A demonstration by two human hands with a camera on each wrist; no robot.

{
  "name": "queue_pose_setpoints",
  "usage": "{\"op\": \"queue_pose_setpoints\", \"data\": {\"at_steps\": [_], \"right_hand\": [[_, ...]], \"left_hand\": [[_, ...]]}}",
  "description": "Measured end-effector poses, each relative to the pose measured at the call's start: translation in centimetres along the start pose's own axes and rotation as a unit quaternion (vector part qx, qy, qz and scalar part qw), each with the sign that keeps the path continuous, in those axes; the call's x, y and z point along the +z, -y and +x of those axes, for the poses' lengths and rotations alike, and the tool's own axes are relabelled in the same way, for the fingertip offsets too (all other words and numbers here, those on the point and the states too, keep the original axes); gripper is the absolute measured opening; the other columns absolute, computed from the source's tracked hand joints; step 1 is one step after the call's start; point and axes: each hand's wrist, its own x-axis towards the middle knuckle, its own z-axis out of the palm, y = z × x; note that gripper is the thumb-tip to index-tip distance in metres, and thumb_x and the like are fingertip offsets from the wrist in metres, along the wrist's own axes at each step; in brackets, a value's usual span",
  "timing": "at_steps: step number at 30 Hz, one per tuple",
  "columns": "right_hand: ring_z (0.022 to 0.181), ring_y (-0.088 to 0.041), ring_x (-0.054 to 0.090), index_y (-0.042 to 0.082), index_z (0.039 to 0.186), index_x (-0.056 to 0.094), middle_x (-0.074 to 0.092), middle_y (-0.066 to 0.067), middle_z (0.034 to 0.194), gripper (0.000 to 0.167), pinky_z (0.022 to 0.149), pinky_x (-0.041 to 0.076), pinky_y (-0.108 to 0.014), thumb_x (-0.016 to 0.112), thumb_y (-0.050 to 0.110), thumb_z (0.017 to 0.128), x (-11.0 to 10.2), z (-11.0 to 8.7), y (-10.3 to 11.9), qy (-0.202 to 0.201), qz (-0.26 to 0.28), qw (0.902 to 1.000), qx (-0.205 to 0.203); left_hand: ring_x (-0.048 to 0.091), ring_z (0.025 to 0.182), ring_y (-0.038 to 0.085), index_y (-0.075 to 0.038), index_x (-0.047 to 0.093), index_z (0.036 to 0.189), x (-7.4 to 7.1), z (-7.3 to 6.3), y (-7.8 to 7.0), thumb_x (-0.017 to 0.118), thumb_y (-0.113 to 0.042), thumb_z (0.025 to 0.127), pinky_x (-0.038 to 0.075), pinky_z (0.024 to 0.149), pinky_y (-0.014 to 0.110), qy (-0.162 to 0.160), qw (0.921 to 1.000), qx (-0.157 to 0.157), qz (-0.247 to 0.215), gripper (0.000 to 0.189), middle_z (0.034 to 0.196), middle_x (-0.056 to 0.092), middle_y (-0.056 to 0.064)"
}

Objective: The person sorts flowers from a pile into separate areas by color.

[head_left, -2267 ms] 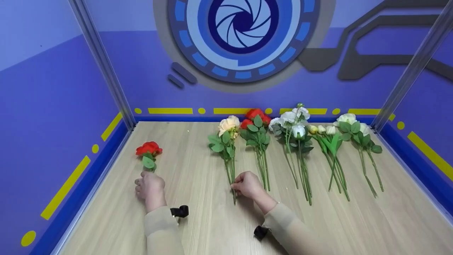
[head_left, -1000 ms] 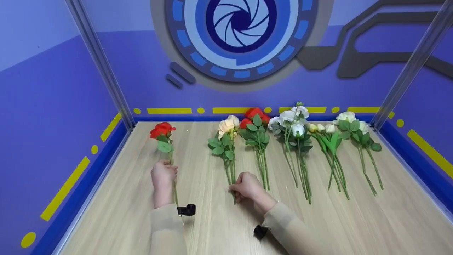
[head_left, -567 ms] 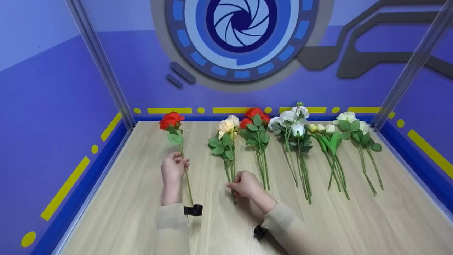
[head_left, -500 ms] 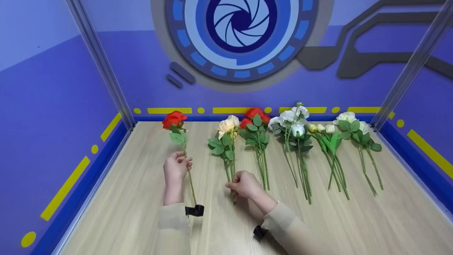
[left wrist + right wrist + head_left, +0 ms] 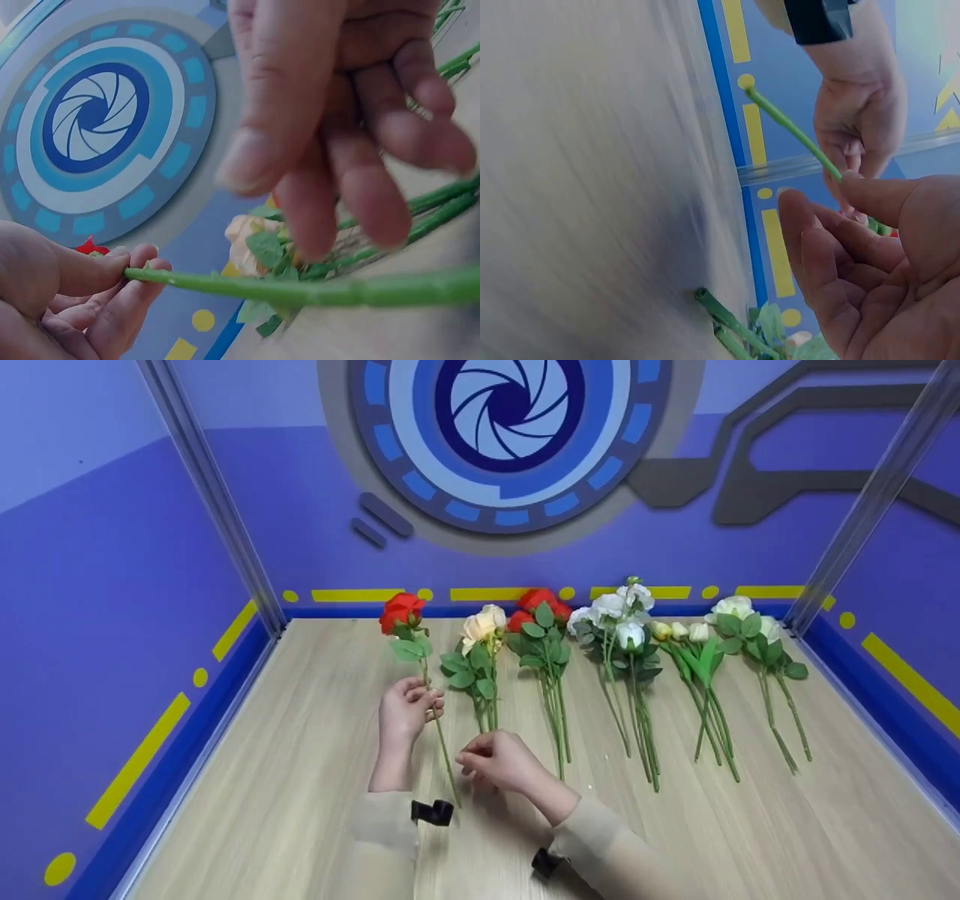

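My left hand (image 5: 405, 712) pinches the green stem of a red rose (image 5: 403, 613) between thumb and fingers, the bloom pointing away toward the back wall. In the left wrist view the bare stem (image 5: 300, 291) runs from those fingertips across the picture. Close to the stem's lower part is my right hand (image 5: 504, 761), its fingers loosely bent with a gap between thumb and fingertips and nothing between them. A peach rose bunch (image 5: 484, 628) lies just beyond the right hand, which hides its stem ends in the head view.
Along the back of the wooden table (image 5: 300, 780) lie red roses (image 5: 541, 604), white flowers (image 5: 609, 607), pale tulips (image 5: 697, 634) and cream roses (image 5: 731, 611). Blue-purple walls (image 5: 112, 585) enclose the table. Each wrist wears a black camera (image 5: 433, 812).
My left hand has brought the red rose rightward from the far left, beside the peach bunch. The right hand has let go of the peach roses' stems and shifted slightly left.
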Motion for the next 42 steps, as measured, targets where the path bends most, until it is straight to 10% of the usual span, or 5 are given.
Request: {"op": "queue_pose_setpoints", "data": {"at_steps": [12, 28, 42], "right_hand": [[0.062, -0.003, 0.061, 0.002, 0.086, 0.075, 0.077, -0.011, 0.079, 0.011, 0.055, 0.049, -0.018, 0.077, 0.012, 0.092, -0.1, -0.1, 0.2, -0.020, -0.013, 0.9996, -0.016], [0.067, -0.018, 0.071, -0.006, 0.091, 0.066, 0.071, -0.016, 0.081, 0.006, 0.068, 0.064, -0.045, 0.069, -0.002, 0.094, -4.7, -0.5, -1.7, -0.051, 0.042, 0.9978, 0.005], [0.060, -0.010, 0.063, -0.006, 0.087, 0.062, 0.068, -0.013, 0.077, 0.007, 0.060, 0.061, -0.035, 0.065, -0.006, 0.094, -10.5, -0.7, -4.5, -0.114, 0.006, 0.9920, 0.053]], "left_hand": [[0.070, 0.071, 0.012, 0.015, 0.055, 0.126, 2.0, -0.4, 0.4, 0.063, 0.008, 0.097, 0.062, 0.068, 0.026, 0.010, 0.9989, 0.020, -0.041, 0.031, 0.094, 0.073, 0.019], [0.076, 0.096, 0.032, 0.007, 0.047, 0.148, 8.0, -1.7, 0.7, 0.065, 0.012, 0.092, 0.063, 0.082, 0.032, 0.086, 0.9861, 0.105, 0.096, 0.059, 0.120, 0.070, 0.025], [0.073, 0.105, 0.029, 0.004, 0.060, 0.135, 12.9, -0.8, 1.6, 0.060, -0.005, 0.102, 0.063, 0.085, 0.035, 0.168, 0.9710, 0.076, 0.152, 0.034, 0.123, 0.071, 0.022]]}}
